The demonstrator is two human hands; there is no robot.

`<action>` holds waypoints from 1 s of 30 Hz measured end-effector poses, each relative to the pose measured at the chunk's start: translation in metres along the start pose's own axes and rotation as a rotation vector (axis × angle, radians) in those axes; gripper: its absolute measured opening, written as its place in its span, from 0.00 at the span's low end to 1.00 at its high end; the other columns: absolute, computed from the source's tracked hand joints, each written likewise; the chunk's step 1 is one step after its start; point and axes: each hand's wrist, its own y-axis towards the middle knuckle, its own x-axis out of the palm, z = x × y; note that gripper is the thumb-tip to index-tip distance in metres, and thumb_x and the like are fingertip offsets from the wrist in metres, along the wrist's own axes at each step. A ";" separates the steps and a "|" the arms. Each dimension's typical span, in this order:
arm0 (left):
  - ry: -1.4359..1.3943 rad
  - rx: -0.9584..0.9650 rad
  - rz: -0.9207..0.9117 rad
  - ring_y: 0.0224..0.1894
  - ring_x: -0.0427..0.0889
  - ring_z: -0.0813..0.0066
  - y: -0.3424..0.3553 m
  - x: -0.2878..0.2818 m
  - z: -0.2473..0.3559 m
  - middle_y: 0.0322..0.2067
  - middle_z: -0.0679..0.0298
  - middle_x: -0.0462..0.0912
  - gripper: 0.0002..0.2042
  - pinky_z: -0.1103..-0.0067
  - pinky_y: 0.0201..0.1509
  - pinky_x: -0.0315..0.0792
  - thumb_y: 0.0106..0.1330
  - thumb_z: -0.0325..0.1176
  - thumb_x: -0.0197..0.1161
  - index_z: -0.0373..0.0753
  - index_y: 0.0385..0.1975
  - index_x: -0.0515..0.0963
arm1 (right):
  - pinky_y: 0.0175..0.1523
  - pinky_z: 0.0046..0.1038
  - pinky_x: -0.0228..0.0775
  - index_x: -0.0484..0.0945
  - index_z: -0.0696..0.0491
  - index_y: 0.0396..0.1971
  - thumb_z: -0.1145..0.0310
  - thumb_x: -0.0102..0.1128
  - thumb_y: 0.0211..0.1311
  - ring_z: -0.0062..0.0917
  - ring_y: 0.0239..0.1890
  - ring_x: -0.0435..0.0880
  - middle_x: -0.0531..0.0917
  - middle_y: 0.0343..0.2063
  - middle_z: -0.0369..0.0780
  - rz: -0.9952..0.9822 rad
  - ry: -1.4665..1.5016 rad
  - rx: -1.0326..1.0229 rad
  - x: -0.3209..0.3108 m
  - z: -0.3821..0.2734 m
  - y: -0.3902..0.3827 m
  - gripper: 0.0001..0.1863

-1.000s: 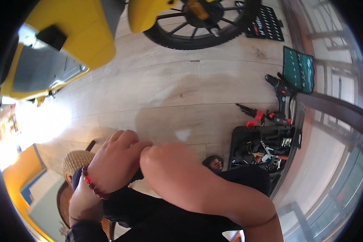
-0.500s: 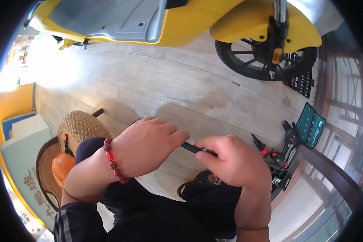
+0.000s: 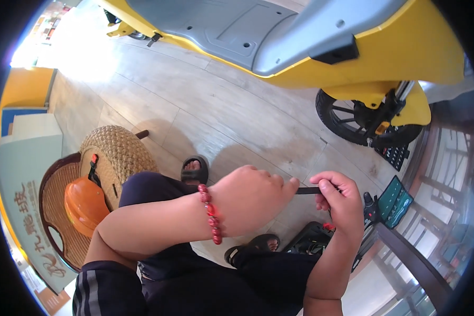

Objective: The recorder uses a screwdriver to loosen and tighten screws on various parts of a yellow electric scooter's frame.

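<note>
A thin, flat black strip (image 3: 307,190) stretches between my two hands above the floor; whether it is a strap, tape or a tool handle I cannot make out. My left hand (image 3: 255,200), with a red bead bracelet at the wrist, is closed around its left end, back of the hand upward. At the right end, my right hand (image 3: 342,200) pinches the strip between thumb and fingers. The left fingers are partly hidden behind the hand.
A yellow scooter (image 3: 400,52) with a grey footboard stands ahead, its front wheel (image 3: 324,113) at right. At left, an orange helmet (image 3: 84,203) lies on a wicker chair (image 3: 116,150). Right: a green tool tray (image 3: 397,203), a drill (image 3: 371,208), an open black case (image 3: 306,239).
Both hands have moved right, and more of the black strip shows between them. The right hand has turned more upright. The view has shifted, bringing more of the scooter into sight.
</note>
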 end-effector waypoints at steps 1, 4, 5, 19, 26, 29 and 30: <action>-0.003 -0.009 0.010 0.30 0.80 0.63 0.000 -0.001 0.002 0.25 0.58 0.77 0.21 0.74 0.35 0.72 0.54 0.27 0.52 0.32 0.50 0.65 | 0.24 0.14 0.62 0.78 0.55 0.32 0.70 0.53 0.59 0.11 0.18 0.68 0.73 0.16 0.31 -0.009 -0.010 -0.002 0.002 -0.001 0.001 0.07; -0.058 -0.069 -0.023 0.30 0.81 0.63 -0.002 -0.003 0.007 0.24 0.58 0.78 0.24 0.75 0.32 0.73 0.54 0.27 0.52 0.31 0.54 0.62 | 0.23 0.14 0.62 0.78 0.55 0.30 0.70 0.53 0.59 0.11 0.18 0.68 0.73 0.17 0.31 0.159 0.078 0.014 0.012 -0.003 0.002 0.06; -0.071 -0.074 -0.024 0.30 0.81 0.63 -0.006 -0.001 0.008 0.24 0.58 0.78 0.24 0.75 0.32 0.73 0.54 0.27 0.52 0.31 0.54 0.62 | 0.22 0.14 0.62 0.78 0.55 0.29 0.69 0.53 0.59 0.11 0.17 0.68 0.73 0.18 0.31 0.216 0.105 0.050 0.021 -0.004 0.001 0.06; -0.567 -0.462 -0.215 0.30 0.81 0.60 -0.043 0.072 0.053 0.25 0.56 0.80 0.08 0.70 0.32 0.73 0.58 0.32 0.50 0.34 0.32 0.70 | 0.20 0.17 0.60 0.79 0.55 0.28 0.65 0.53 0.58 0.13 0.16 0.68 0.71 0.15 0.30 0.399 -0.176 0.479 0.085 0.057 -0.039 0.10; -0.641 -0.393 -0.421 0.31 0.82 0.60 -0.090 0.112 0.075 0.26 0.55 0.81 0.09 0.69 0.34 0.74 0.59 0.31 0.47 0.35 0.31 0.74 | 0.39 0.23 0.69 0.71 0.58 0.47 0.61 0.53 0.61 0.20 0.31 0.75 0.78 0.29 0.36 0.033 -0.303 0.533 0.058 0.118 -0.164 0.19; -0.622 -0.458 -0.486 0.32 0.82 0.59 -0.100 0.122 0.074 0.27 0.54 0.81 0.09 0.67 0.35 0.74 0.59 0.31 0.47 0.37 0.29 0.75 | 0.52 0.29 0.65 0.72 0.58 0.47 0.57 0.53 0.59 0.34 0.47 0.75 0.77 0.42 0.47 -0.085 -0.748 0.754 0.062 0.124 -0.220 0.22; -0.665 -0.477 -0.460 0.32 0.82 0.59 -0.102 0.120 0.069 0.27 0.53 0.81 0.09 0.66 0.35 0.74 0.59 0.32 0.47 0.37 0.30 0.75 | 0.53 0.31 0.65 0.73 0.59 0.46 0.57 0.54 0.57 0.38 0.48 0.75 0.77 0.43 0.50 -0.198 -0.928 0.753 0.075 0.113 -0.226 0.23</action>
